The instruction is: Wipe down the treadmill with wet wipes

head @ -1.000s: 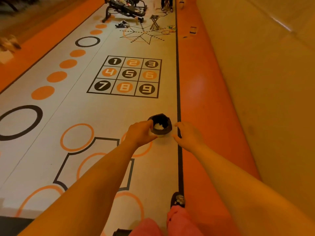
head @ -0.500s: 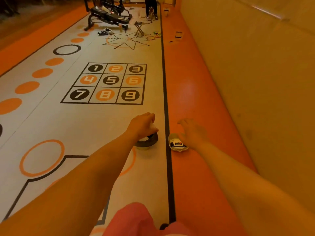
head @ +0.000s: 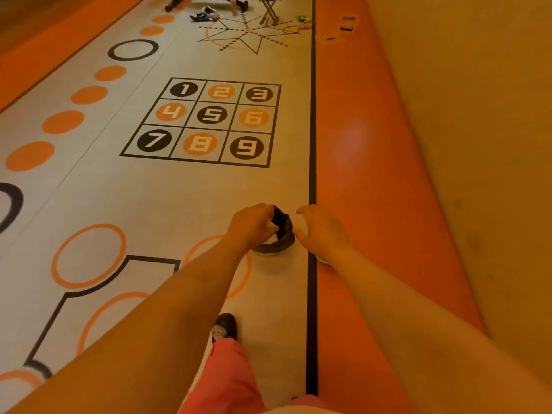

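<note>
Left hand (head: 254,225) is in there, fingers curled over the near rim of the small dark container (head: 282,234) and gripping it, the tub tipped so its mouth faces the other hand. A white wad (head: 272,238) sits inside, right against those fingers; whether they also pinch it, I cannot tell. Right hand (head: 324,231) hangs just beside the container's far side, fingers loose and slightly spread, holding nothing, the thumb close to the tub wall. A pale edge (head: 322,260) peeks from under that wrist, too hidden to name.

Below the arms, a dark shoe (head: 224,325) and a pink trouser leg (head: 230,375) stand on the pale printed floor (head: 179,198). An orange ring (head: 88,256) lies to the left. The container hovers near the black line (head: 312,130) that borders the orange strip (head: 373,174), with the yellow wall (head: 478,115) beyond.

Further out, the nine-square number grid (head: 200,122), then a dotted star pattern (head: 245,35), a folding stool (head: 268,11) and a pair of shoes (head: 206,14). Dark equipment (head: 173,3) just clips the top edge, too cropped to identify.
</note>
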`<state>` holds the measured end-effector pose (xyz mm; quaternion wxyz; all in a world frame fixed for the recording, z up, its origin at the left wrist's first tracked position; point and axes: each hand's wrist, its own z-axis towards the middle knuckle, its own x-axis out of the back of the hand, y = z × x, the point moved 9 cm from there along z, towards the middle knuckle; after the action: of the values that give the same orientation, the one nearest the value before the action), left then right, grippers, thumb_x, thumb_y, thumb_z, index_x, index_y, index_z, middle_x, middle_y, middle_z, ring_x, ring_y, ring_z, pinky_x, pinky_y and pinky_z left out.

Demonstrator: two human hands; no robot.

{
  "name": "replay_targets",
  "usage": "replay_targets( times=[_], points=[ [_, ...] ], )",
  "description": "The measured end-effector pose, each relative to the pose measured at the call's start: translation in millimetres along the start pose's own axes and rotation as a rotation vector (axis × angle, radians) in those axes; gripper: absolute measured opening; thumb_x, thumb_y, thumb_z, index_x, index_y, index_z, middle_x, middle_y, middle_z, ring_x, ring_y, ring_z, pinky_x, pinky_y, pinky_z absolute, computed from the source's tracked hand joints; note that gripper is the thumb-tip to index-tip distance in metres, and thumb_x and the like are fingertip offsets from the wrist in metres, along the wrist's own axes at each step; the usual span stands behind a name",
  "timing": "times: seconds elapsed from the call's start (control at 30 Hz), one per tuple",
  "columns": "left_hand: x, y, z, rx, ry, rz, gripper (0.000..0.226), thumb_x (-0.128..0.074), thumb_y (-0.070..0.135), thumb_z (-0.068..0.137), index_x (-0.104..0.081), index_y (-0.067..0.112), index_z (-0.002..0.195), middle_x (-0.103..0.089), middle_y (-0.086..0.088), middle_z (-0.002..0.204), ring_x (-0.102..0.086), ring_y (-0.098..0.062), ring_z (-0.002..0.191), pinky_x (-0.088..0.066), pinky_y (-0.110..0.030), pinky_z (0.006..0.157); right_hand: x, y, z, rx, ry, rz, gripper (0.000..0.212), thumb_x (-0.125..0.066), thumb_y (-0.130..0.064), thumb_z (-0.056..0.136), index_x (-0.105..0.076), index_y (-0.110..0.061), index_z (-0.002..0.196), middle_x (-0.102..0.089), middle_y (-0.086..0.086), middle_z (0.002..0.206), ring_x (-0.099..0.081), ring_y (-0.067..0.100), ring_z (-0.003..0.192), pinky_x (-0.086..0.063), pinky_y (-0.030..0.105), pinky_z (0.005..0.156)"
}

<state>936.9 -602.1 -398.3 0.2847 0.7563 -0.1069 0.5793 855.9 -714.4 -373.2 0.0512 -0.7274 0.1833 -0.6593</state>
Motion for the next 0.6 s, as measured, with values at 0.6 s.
replay_targets(
  times=[0.6],
  points=[
    [32.5,-128.6,210.3,-0.234,-0.228,0.078,0.021,-0.064,0.034,0.088,-0.049,0.02,0.087,-0.06,-0.003,0.091,-0.052,-0.019,0.079,-0.045,-0.03,0.067,-19.0,-17.7,206.7,-0.32,0.037,0.163,0.045,-0.051,-0.037,0.098,-0.043,-0.02,0.14,-0.044,0.002,0.145,-0.04,0.021,0.133,-0.038,0.035,0.104]
  ],
)
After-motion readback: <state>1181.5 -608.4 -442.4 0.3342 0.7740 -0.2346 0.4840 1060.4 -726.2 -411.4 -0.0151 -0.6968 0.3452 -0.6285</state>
